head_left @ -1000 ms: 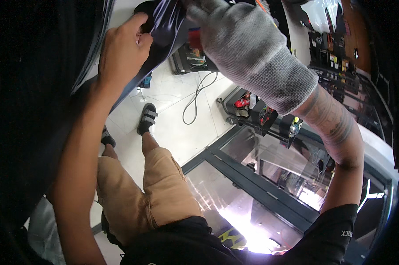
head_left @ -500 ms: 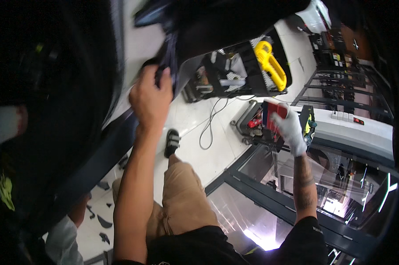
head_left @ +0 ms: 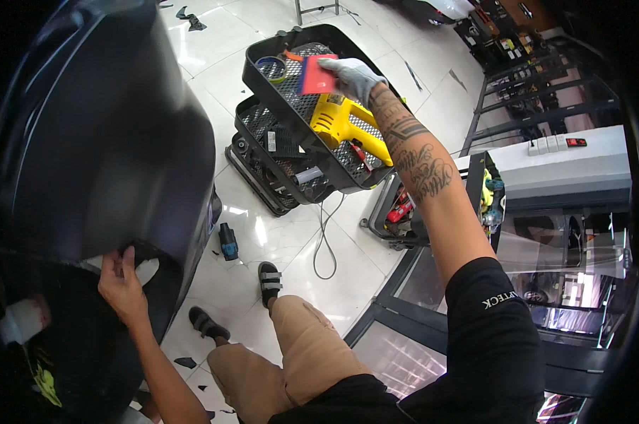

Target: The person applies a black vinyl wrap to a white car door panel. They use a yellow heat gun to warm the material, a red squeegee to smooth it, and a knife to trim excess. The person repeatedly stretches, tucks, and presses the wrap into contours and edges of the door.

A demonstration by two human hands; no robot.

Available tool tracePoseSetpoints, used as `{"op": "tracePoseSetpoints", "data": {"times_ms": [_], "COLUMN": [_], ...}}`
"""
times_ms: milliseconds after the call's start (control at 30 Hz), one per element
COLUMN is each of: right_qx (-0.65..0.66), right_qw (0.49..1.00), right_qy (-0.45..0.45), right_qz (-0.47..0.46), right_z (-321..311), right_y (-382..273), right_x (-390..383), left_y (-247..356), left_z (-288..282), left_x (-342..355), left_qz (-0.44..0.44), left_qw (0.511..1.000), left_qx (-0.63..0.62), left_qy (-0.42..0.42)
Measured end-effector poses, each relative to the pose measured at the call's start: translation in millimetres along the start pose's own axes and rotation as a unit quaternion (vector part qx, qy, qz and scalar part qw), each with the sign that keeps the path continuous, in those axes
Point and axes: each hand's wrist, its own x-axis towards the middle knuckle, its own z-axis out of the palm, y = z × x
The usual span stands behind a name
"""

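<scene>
A large black panel, glossy in places like vehicle bodywork wrapped in film, fills the left side. At its near edge my bare left hand pinches the black film between thumb and fingers; a white patch shows just beside. My right hand, in a light grey glove, is closed on a red squeegee card with a dark blue edge. It is above the upper mesh tray of a black tool cart. In that tray lie a yellow heat gun and a roll of tape.
A blue-and-black power tool stands on the tiled floor near my feet. A cable loops below the cart. To the right is a second low cart with red tools. Black scraps are scattered about. Glass-panelled frames flank my right.
My left hand has come lower and further left, and the lifted dark film now lies down. My right hand has carried the squeegee card up and left, over the cart's upper tray.
</scene>
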Motion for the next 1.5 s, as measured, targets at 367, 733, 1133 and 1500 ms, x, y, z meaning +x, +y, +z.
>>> {"op": "tracePoseSetpoints", "data": {"times_ms": [367,733,1133,1500], "right_qx": [-0.625,-0.023,0.216,0.102], "right_qw": [0.780,0.978,0.938,0.964], "right_qy": [0.016,0.207,0.245,0.229], "right_qz": [0.004,-0.023,-0.112,0.086], "right_z": [-59.7,-36.7,136.1,262.2], "right_y": [59.9,-21.4,113.7,130.7], "right_x": [-105.5,-357.3,-596.1,-623.4], "left_y": [11.9,-0.2,-22.3,-31.3], "left_z": [8.7,-15.9,-20.1,24.4], "left_x": [-2.1,4.2,20.5,10.1], "left_qz": [0.009,0.039,0.180,0.081], "left_qw": [1.000,0.997,0.980,0.970], "left_qx": [0.016,0.047,-0.012,-0.227], "left_qy": [0.005,-0.049,-0.086,-0.032]}}
